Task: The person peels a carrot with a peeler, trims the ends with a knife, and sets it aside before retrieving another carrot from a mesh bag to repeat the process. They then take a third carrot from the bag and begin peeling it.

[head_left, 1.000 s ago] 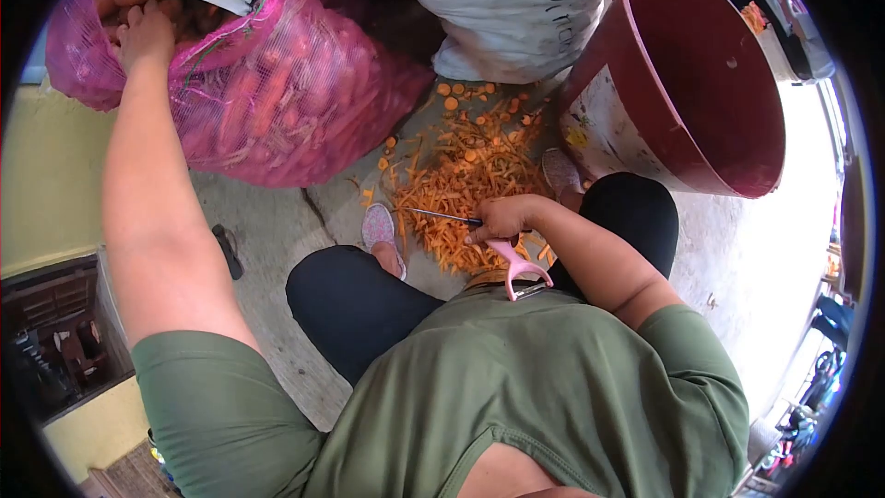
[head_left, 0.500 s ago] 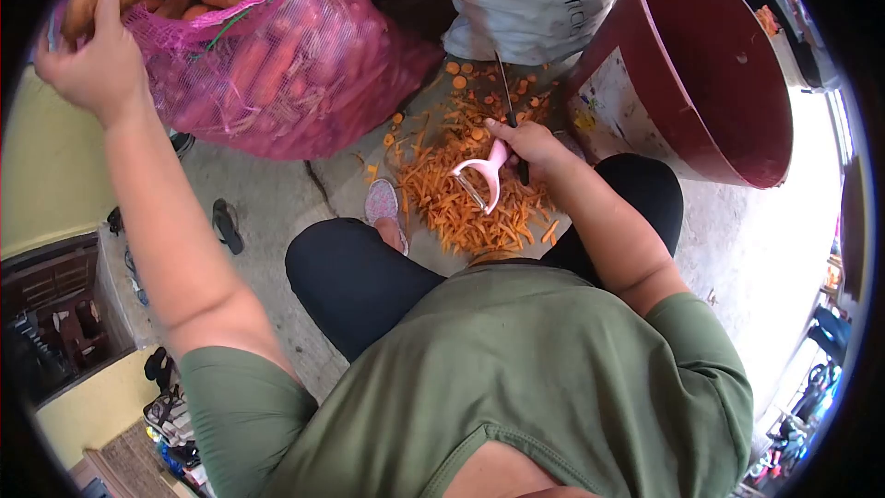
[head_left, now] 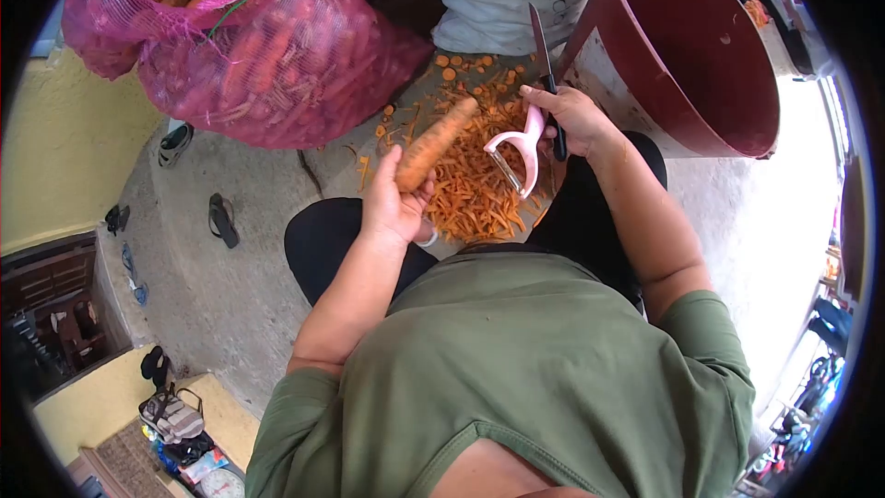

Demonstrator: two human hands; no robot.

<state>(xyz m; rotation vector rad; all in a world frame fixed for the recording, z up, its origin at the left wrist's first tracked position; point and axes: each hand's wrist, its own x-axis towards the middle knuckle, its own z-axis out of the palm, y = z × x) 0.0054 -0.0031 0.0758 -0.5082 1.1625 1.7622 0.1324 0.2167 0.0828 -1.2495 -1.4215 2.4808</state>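
An unpeeled carrot [head_left: 435, 148] is in my left hand [head_left: 395, 203], its far end pointing up and to the right over the floor. My right hand [head_left: 576, 120] grips both a pink peeler [head_left: 528, 143] and a black-handled knife [head_left: 544, 51], whose blade points away from me. Orange peelings [head_left: 475, 189] lie heaped on the floor beneath the two hands, with round carrot slices [head_left: 449, 74] beyond them. At the upper left stands a pink mesh sack [head_left: 267, 74] full of carrots, open at its top.
A large dark red bucket [head_left: 645, 55] stands tilted in view at the upper right. A white sack [head_left: 502, 0] with writing is between it and the mesh sack. A dark sandal [head_left: 222, 220] lies on the concrete floor [head_left: 267, 295] at the left.
My left hand has moved from the mesh sack to in front of me, bringing a carrot. My right hand has shifted slightly right and up with the peeler and knife.
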